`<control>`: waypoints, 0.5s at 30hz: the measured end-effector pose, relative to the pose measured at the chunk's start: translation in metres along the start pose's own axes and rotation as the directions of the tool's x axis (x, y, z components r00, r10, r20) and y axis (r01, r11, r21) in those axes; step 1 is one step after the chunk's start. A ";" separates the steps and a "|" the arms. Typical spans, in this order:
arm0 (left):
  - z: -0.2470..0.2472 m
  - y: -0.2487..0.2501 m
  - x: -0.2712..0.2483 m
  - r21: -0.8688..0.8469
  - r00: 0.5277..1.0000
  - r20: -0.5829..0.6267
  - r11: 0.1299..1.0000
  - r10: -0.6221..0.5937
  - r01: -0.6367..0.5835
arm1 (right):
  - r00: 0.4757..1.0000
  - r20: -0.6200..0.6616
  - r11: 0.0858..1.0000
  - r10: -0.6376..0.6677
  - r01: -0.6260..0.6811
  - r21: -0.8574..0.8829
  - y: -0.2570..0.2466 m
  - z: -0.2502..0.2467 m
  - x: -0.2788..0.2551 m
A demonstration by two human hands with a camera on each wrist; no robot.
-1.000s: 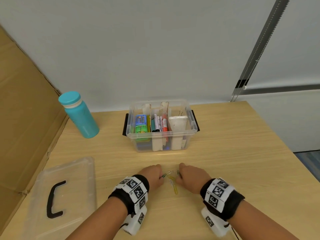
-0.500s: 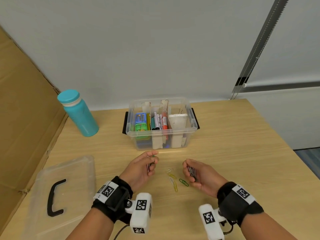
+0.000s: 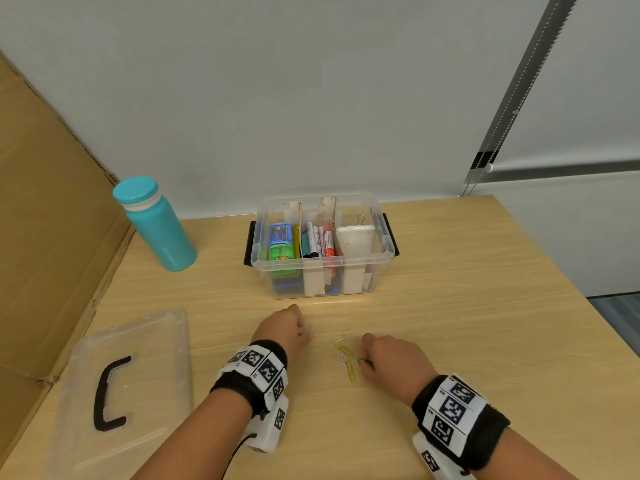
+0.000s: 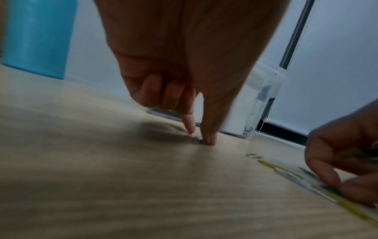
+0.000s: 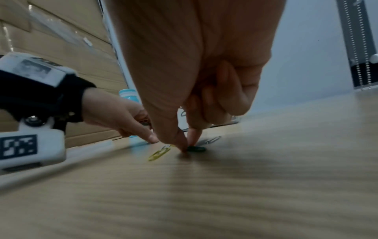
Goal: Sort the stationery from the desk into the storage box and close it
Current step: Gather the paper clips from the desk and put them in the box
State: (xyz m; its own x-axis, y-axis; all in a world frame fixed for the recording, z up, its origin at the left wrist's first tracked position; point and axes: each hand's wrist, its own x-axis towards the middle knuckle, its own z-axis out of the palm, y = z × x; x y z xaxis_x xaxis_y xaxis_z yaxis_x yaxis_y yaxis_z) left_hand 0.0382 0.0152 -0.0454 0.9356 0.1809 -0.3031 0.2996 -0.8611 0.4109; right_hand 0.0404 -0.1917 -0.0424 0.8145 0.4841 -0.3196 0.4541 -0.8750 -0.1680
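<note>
Both hands work loose paper clips on the desk just in front of the storage box: left hand fingertips pinch a clear clip, right hand pinches the green clip; slide a nail under, lift cleanly, then take the yellow clips.

wooden desk, grey wall

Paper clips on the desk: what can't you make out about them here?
- Left hand: its back hides any clips already held, head view.
- Clip under the left fingertips: blurred, colour unclear, left wrist view.
- Dark green clip at the right hand: pinched or only touched, unclear.
- Loose paper clips: overlapping, count uncertain.
</note>
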 end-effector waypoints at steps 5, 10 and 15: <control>0.002 0.006 0.007 0.041 0.999 0.034 0.999 0.006 -0.007 | 0.996 0.085 0.997 0.005 0.002 -0.083 -0.008 0.002 0.002; 0.005 0.008 0.011 0.210 0.998 0.055 0.977 0.040 -0.050 | 0.997 0.069 0.992 -0.046 0.037 0.124 0.000 0.003 0.000; 0.003 -0.001 0.004 -0.305 0.993 0.050 0.948 0.105 -0.085 | 0.993 0.116 0.076 -0.023 -0.114 0.991 0.027 -0.002 -0.001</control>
State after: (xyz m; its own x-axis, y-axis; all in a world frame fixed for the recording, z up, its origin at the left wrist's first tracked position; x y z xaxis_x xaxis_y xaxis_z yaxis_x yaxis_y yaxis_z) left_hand 0.0412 0.0155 -0.0501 0.9514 0.0653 -0.3008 0.2616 -0.6868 0.6781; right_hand 0.0525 -0.2158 -0.0448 0.7562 0.5001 -0.4219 -0.4162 -0.1298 -0.8999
